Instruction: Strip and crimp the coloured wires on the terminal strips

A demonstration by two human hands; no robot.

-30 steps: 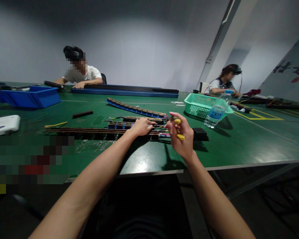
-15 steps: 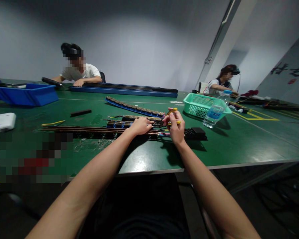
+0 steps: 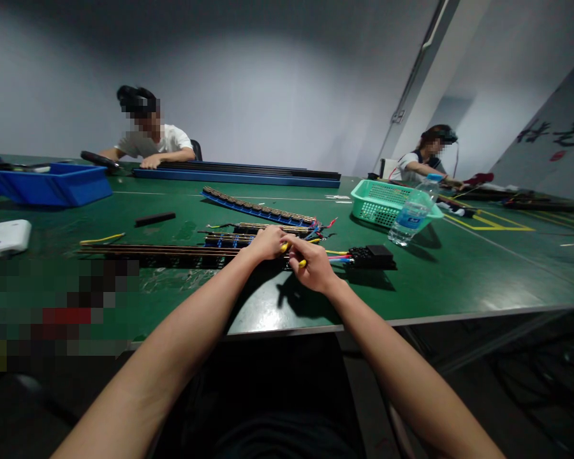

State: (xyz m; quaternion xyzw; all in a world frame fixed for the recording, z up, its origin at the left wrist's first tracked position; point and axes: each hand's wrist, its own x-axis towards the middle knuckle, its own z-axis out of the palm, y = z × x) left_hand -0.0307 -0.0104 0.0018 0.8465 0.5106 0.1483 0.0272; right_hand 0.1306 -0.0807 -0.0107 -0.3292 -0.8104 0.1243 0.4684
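Observation:
My right hand (image 3: 314, 264) is closed around yellow-handled pliers (image 3: 303, 263), held close beside my left hand; the jaws are hidden. My left hand (image 3: 266, 242) curls over the right end of a black strip with copper rods (image 3: 172, 253), its fingertips partly covered. Just behind lies a shorter strip with blue clips (image 3: 224, 238). A curved blue strip (image 3: 256, 207) rests farther back, with coloured wires (image 3: 325, 227) at its right end. Right of my hands, red, blue and yellow wires (image 3: 339, 256) run to a black block (image 3: 373, 256).
A green basket (image 3: 373, 203) and a water bottle (image 3: 409, 220) stand at the right on the green table (image 3: 440, 287). A blue bin (image 3: 52, 185), a white device (image 3: 4, 239) and a black bar (image 3: 155, 219) are on the left. Two people work across the table.
My right hand has moved left and slightly toward me with the pliers, baring the wires that it covered. My left hand has stayed nearly in place.

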